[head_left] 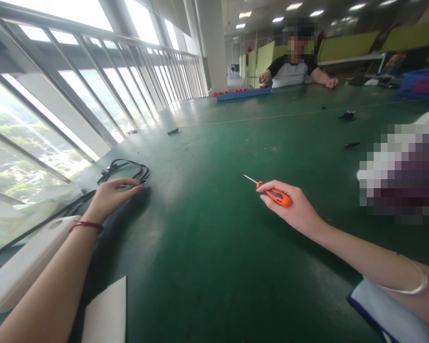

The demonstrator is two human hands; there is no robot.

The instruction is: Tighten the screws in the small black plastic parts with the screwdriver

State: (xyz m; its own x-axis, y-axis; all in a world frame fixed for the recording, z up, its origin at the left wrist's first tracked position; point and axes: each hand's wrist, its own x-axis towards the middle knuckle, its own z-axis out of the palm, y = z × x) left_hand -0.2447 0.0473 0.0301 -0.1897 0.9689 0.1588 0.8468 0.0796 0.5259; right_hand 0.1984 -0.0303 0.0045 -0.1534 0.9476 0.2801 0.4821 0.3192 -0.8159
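Note:
My right hand [289,202] is closed around a screwdriver [279,196] with an orange and dark grey handle. Its thin metal shaft points up and left, above the green tabletop [200,228]. On the left, my left hand [114,193] is closed in a pinch, thumb and fingertips meeting on something small and dark that I cannot make out. Just beyond those fingers lies a coiled black cable [128,164], and whether the pinched piece belongs to it is unclear.
Left of my forearm are a white plastic case [28,267] and a pale card [107,312]. A metal railing [93,71] borders the table. Across it sits a person [289,74] by a blue strip with red pieces [243,94]. Small black parts [347,116] lie at right, near a blue basket [422,83].

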